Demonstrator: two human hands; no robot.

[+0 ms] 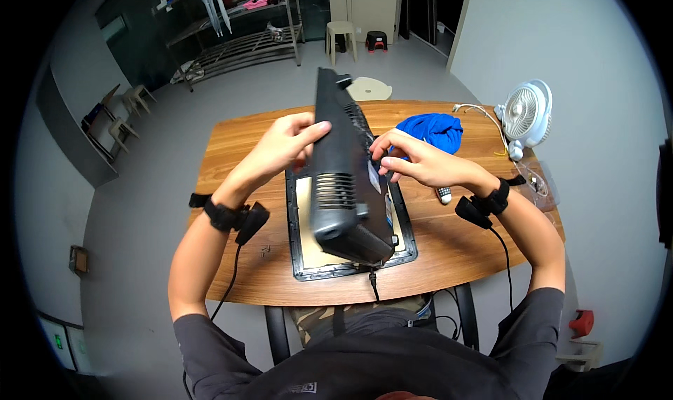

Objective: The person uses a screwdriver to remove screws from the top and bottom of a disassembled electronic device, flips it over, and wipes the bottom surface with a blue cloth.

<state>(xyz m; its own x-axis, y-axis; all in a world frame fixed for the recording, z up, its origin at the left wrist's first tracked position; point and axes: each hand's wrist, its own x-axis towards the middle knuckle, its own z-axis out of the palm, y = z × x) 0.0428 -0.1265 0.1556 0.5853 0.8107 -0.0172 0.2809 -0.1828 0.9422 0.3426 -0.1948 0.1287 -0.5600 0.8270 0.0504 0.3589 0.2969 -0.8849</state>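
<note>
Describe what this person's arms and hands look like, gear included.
The left hand and right hand are ungloved. Each wrist wears a black strap carrying a chunky black device with a thin black cable. The sleeves are short and dark grey.

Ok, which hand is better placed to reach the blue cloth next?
Probably the right hand: it is near the blue cloth, on the same side of the black casing. The left hand is across the casing, thumb against it.
</note>
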